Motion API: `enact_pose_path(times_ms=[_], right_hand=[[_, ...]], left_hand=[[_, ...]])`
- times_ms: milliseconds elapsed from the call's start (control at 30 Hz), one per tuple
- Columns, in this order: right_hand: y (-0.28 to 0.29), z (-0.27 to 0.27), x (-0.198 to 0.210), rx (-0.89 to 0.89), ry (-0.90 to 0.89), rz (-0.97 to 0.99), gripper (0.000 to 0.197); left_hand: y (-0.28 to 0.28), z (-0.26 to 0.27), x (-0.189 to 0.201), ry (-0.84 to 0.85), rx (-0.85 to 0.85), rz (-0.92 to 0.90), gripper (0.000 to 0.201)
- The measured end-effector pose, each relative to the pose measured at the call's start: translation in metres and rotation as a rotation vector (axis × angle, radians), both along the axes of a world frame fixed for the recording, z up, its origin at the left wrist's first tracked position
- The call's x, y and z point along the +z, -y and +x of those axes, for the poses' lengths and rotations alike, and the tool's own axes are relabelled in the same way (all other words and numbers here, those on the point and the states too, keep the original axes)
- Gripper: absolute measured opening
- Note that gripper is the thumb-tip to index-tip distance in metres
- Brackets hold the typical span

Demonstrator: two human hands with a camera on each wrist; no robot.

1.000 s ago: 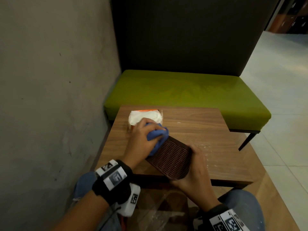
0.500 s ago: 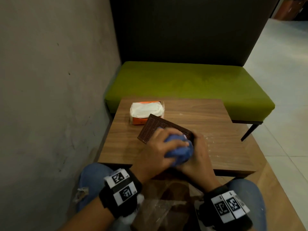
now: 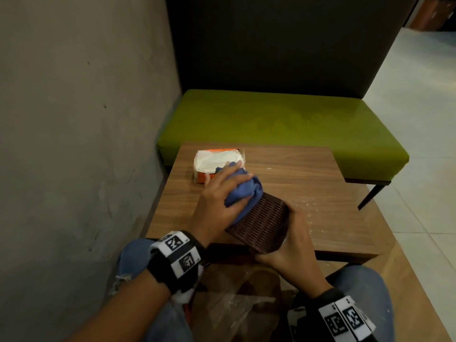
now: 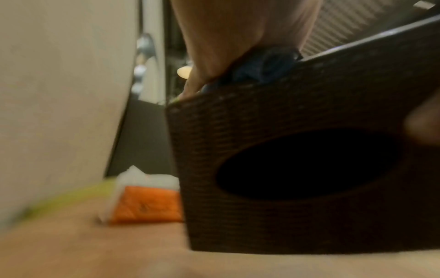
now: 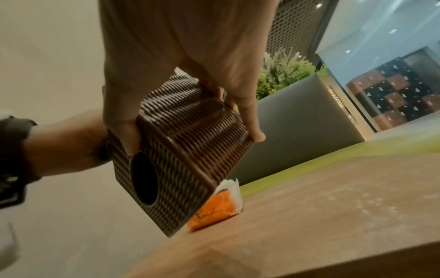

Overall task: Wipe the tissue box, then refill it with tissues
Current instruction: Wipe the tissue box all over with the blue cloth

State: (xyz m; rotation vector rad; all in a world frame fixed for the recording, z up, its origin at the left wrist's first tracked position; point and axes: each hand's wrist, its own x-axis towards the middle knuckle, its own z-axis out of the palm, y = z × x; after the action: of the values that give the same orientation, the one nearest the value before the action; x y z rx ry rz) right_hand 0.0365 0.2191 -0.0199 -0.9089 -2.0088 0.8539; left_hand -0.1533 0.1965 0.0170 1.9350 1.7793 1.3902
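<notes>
Tissue box (image 3: 261, 224) tilted, long axis toward upper right; right hand (image 3: 293, 253) grasps it, left hand (image 3: 217, 201) clutches cloth (image 3: 243, 193).

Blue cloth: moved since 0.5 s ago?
Yes. The blue cloth in the left hand slid up the brown woven tissue box, toward the orange tissue pack.

Dim, warm indoor light; the brightest patch is the floor (image 3: 417, 99) far right of the right hand (image 3: 293, 248), w/ a soft sheen on the bench (image 3: 283, 119) beyond it. Head view is fairly sharp but bent at the edges. Left wrist view is smeared & out of focus, esp. the box (image 4: 297, 169) close to the lens; right wrist view is sharper, blurred low left.
</notes>
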Motion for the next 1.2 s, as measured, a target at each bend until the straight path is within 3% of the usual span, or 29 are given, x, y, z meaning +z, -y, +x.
enact_pose_path(times_ms=[67,167,233,333,367,533,567,667,733,833,900,967,1033,1100,1200], right_hand=[[-0.001,-0.003,-0.001,-0.009,0.020,-0.010,0.094],[0.001,-0.001,0.000,-0.020,0.020,-0.089,0.091],[0.001,0.003,-0.002,-0.001,0.015,-0.066,0.095],[-0.001,0.004,0.001,-0.015,0.027,-0.038,0.095],[-0.002,0.004,0.002,-0.017,0.033,-0.021,0.095],[-0.007,0.012,0.000,0.001,0.023,-0.011,0.098],[-0.006,0.014,0.000,0.013,0.019,-0.021,0.096],[0.000,0.012,-0.001,0.006,0.028,-0.026,0.093],[0.004,0.010,0.000,-0.011,0.024,-0.049,0.093],[0.002,0.004,0.000,-0.046,0.064,0.003,0.096],[0.000,-0.012,-0.009,-0.094,0.157,0.028,0.091],[0.002,-0.026,-0.014,-0.164,0.259,0.036,0.069],[0.003,-0.023,-0.015,-0.159,0.326,0.097,0.070],[0.001,-0.009,-0.012,-0.070,0.239,0.074,0.091],[0.006,-0.003,0.000,-0.080,0.134,0.129,0.095]], left_hand=[[0.007,0.017,0.000,0.004,-0.065,0.053,0.033],[0.028,0.028,-0.010,-0.241,-0.366,0.155,0.033],[0.018,0.008,-0.013,-0.200,-0.284,0.097,0.031],[-0.002,-0.020,-0.018,0.149,0.055,0.039,0.027],[0.000,-0.018,-0.021,0.189,0.099,0.038,0.027],[0.034,0.003,-0.032,-0.072,-0.182,0.098,0.036],[0.032,-0.003,-0.034,-0.019,-0.146,0.074,0.035],[0.018,-0.018,-0.037,0.349,0.180,0.053,0.025],[0.010,-0.014,-0.034,0.463,0.326,0.066,0.022],[0.007,0.009,-0.028,0.349,0.362,0.053,0.028],[0.014,0.036,-0.024,0.188,0.189,0.048,0.037],[0.023,0.058,-0.018,0.024,-0.063,0.084,0.042],[0.015,0.051,-0.013,-0.083,-0.201,0.113,0.041],[-0.003,0.029,-0.009,-0.004,-0.115,0.059,0.037],[-0.025,0.003,-0.009,0.181,0.129,-0.007,0.026]])
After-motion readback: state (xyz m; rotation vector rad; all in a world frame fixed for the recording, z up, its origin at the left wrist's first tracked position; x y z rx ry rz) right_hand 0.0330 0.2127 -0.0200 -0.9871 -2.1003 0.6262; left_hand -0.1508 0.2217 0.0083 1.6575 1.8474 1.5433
